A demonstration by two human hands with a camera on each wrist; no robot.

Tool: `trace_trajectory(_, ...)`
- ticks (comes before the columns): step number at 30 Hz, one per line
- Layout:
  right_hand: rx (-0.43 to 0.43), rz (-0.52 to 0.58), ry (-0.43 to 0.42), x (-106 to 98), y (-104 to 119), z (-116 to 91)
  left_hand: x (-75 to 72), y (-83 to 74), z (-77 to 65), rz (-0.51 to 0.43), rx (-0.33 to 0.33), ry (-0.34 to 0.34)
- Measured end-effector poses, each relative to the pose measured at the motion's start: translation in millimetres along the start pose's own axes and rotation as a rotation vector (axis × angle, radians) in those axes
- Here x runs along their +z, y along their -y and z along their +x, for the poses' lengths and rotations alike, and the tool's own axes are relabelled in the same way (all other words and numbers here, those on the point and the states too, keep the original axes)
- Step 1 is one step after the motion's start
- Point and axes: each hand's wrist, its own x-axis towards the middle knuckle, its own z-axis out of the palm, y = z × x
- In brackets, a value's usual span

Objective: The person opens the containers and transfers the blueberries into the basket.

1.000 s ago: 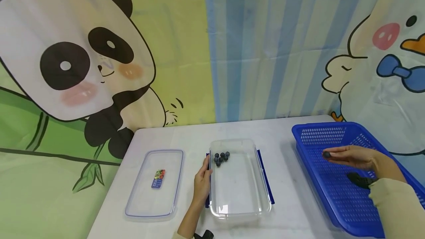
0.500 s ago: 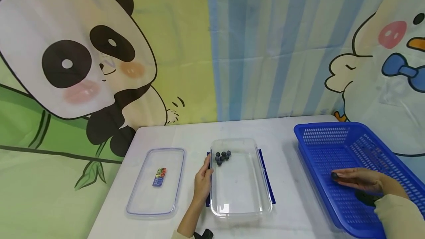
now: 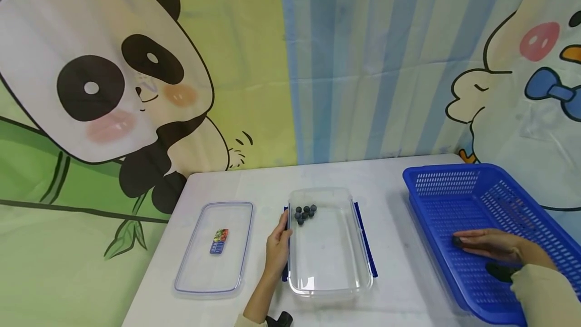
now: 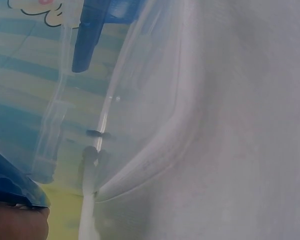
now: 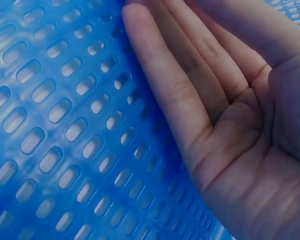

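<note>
My left hand [image 3: 276, 250] grips the left side of a clear plastic food container [image 3: 331, 261], at its blue side flap. Several blueberries [image 3: 305, 215] lie together in the container's far left corner. In the left wrist view a fingertip [image 4: 19, 223] shows under the blue flap [image 4: 12, 182], beside the clear wall. My right hand [image 3: 495, 246] is low inside a blue perforated basket [image 3: 442, 206], pinching one dark blueberry [image 3: 456, 241] at its fingertips. From the right wrist camera the palm [image 5: 235, 150] and extended fingers show close over the basket floor, with the berry out of sight.
A clear lid [image 3: 195, 274] with a blue edge and a fruit-picture label [image 3: 219, 241] lies flat to the left of the container. White cloth covers the table [image 3: 390, 291]. Behind it hangs a curtain [image 3: 254, 64] printed with a panda and a white bird.
My right hand, holding the blueberry, has dropped lower into the basket and slightly right, then stayed nearly still. The left hand keeps its grip on the container.
</note>
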Motion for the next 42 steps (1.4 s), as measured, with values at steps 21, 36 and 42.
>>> trace_trajectory(21,-0.226,-0.199,-0.023,38.1,54.8,10.2,2.0,32.6,6.6,-0.016,0.036,-0.043)
trace_trajectory(36,-0.269,-0.441,-0.207,199.3,122.7,153.1,1.6,17.0,4.0,-0.042,0.033,-0.023)
trace_trajectory(42,-0.328,-0.331,-0.165,245.6,96.1,233.3,2.8,5.5,0.9,-0.033,0.032,-0.037)
